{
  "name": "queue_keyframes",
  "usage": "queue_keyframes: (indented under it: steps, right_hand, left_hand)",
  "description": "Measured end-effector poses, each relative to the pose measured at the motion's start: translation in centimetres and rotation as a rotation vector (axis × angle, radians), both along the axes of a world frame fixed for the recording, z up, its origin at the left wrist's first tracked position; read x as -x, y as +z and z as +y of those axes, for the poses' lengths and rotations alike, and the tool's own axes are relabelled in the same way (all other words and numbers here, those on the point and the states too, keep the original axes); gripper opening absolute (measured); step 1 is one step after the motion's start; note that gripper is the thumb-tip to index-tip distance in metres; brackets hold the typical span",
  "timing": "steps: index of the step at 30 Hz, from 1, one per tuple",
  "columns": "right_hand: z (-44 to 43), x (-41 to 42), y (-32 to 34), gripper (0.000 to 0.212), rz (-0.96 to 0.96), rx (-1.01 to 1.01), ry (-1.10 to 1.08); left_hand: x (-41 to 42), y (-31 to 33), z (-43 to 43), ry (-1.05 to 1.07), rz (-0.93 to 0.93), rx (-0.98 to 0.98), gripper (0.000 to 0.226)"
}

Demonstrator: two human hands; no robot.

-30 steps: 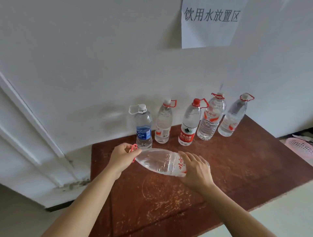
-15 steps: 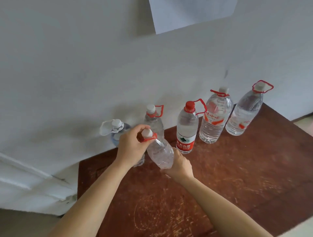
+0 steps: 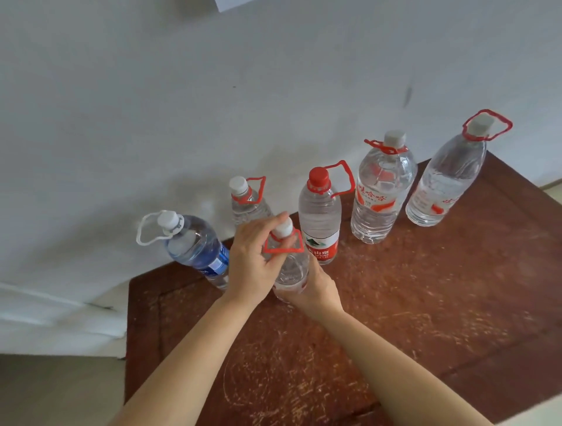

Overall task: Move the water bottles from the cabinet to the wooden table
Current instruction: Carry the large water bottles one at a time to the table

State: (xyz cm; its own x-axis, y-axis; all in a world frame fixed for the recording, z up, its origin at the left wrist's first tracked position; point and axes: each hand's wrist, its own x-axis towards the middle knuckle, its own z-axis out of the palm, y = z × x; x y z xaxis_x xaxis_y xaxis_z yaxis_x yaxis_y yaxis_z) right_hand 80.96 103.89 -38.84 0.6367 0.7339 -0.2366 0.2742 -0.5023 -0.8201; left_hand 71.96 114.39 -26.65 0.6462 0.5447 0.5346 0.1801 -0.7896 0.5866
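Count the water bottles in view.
6. Against the wall: blue-label bottle, small bottle, red-cap bottle, large bottle, far-right bottle. Sixth bottle: gripped by left hand and right hand.

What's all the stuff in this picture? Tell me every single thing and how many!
Clear plastic water bottle with blue label, white cap and white loop: one, leftmost by the wall.
Clear plastic bottles with pale caps and red carry loops: three, standing in the row.
Clear plastic bottle with red cap and red-white label: one, mid-row.
Held clear bottle with white cap and red loop: one, upright before the row.
Scratched brown wooden table: one, under the bottles.
White wall: one, behind.
White paper sheet: one, top edge.
Left hand: grips the held bottle's neck.
Right hand: holds its lower body.
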Motion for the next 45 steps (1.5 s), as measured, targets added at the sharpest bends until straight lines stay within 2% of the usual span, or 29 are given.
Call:
queue_keyframes:
  steps: [4, 7, 10, 14, 18, 22, 26, 32, 33, 37, 40, 45]
  right_hand:
    - [0.1, 0.0, 1.4, 0.096, -0.039, 0.05, 0.116]
    - [-0.9, 0.8, 2.4, 0.102, -0.071, 0.061, 0.14]
    - [-3.3, 2.2, 3.4, 0.098, -0.126, 0.063, 0.098]
    - [-8.3, 5.4, 4.6, 0.078, -0.282, 0.107, -0.048]
    - [-14.3, 8.8, 5.0, 0.072, -0.512, 0.207, -0.238]
    - [-21.7, 13.1, 5.3, 0.073, -0.645, 0.346, -0.358]
    - [-29.8, 16.5, 7.9, 0.078, -0.726, 0.5, -0.544]
    - [-44.4, 23.5, 14.1, 0.077, -0.784, 0.541, -0.934]
    - [-44.9, 23.9, 14.3, 0.077, -0.807, 0.525, -0.942]
    - [-56.1, 31.0, 18.8, 0.078, -0.93, 0.53, -1.168]
    - [-65.6, 39.1, 20.9, 0.078, -0.993, 0.533, -1.323]
    - [-82.0, 56.9, 22.4, 0.078, -1.035, 0.717, -1.589]
  left_hand:
    - [2.0, 0.1, 0.3, 0.065, 0.026, 0.02, 0.043]
    - [3.8, 0.3, -0.3, 0.002, 0.134, -0.007, 0.056]
    - [5.3, 1.1, -0.6, -0.068, 0.283, 0.097, 0.073]
    - [7.9, 1.8, -1.6, -0.046, 0.34, -0.02, 0.067]
    - [10.1, 0.7, -3.9, -0.025, 0.296, -0.095, 0.06]
    - [11.9, -2.3, -9.4, -0.163, 0.338, -0.066, 0.059]
    - [10.9, -2.3, -16.0, -0.386, 0.382, -0.097, 0.063]
    - [9.2, 4.5, -30.2, -0.69, 0.303, -0.237, 0.067]
    - [9.1, 4.7, -30.8, -0.689, 0.28, -0.248, 0.067]
    - [11.0, 10.1, -44.0, -0.905, 0.159, -0.33, 0.067]
    - [15.4, 12.4, -55.9, -1.048, 0.063, -0.399, 0.066]
    - [28.4, 13.8, -78.0, -1.364, -0.071, -0.429, 0.067]
